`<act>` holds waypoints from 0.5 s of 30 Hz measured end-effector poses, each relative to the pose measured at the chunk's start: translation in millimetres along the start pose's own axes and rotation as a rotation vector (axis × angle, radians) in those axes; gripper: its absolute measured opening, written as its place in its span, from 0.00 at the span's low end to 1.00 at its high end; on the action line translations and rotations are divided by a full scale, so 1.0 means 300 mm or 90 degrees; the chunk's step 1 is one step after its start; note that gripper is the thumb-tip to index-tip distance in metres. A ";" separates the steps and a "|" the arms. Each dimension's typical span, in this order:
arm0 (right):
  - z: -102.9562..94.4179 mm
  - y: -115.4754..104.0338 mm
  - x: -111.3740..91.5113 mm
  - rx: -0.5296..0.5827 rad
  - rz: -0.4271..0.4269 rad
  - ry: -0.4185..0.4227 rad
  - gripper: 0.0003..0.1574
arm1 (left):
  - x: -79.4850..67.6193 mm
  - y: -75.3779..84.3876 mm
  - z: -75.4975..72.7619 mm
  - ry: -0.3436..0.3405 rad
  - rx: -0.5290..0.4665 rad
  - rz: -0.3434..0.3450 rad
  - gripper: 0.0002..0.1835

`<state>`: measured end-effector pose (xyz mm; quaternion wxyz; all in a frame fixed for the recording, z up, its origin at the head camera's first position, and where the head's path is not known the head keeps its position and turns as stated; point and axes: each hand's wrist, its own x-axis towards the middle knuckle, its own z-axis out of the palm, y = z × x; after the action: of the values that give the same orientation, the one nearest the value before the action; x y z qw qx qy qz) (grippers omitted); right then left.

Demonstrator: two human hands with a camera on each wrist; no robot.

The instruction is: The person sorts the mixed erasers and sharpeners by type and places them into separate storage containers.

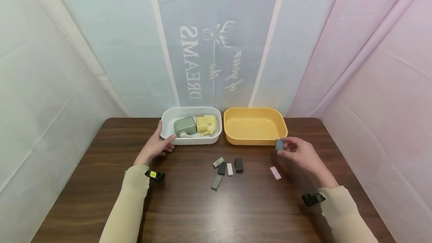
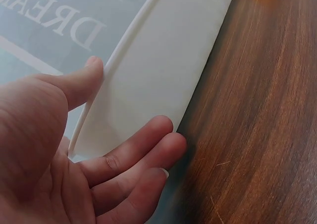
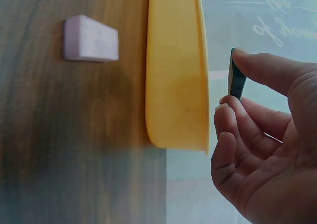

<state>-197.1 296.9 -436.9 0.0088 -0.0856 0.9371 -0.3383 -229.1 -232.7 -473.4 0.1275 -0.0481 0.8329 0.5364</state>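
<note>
My right hand [image 1: 298, 151] pinches a small dark blue-grey block [image 1: 279, 144] between thumb and fingertips, in front of the yellow tray's [image 1: 254, 141] right corner. In the right wrist view the block [image 3: 237, 75] shows edge-on, with the yellow tray [image 3: 176, 70] beyond it. At the white tray [image 1: 199, 141] my left hand [image 1: 156, 146] holds the front left corner. Its thumb lies at the rim in the left wrist view, and bent fingers rest along the outer wall [image 2: 153, 70]. A green pump bottle [image 1: 185, 126] and a yellow pump bottle [image 1: 206, 123] lie inside the white tray.
A pink block [image 1: 275, 173] lies on the dark wooden table [image 1: 182, 205] below my right hand. Several small blocks sit mid-table, among them a white one [image 1: 230, 169], a black one [image 1: 239, 165] and a grey-green one [image 1: 216, 182]. Fabric hangs behind the trays.
</note>
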 end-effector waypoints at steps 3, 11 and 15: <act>0.002 -0.011 0.011 0.002 -0.012 0.007 0.35 | 0.003 -0.003 0.010 0.002 -0.021 0.001 0.55; 0.014 -0.036 0.043 0.018 -0.044 0.016 0.34 | 0.002 -0.018 0.030 0.004 -0.078 -0.008 0.54; 0.022 -0.044 0.062 0.011 -0.057 0.020 0.34 | -0.003 -0.028 0.031 0.008 -0.083 -0.009 0.53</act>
<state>-213.0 279.6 -433.0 -0.0208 -0.1222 0.9294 -0.3477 -224.8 -227.9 -484.1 0.1226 -0.0654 0.7965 0.5884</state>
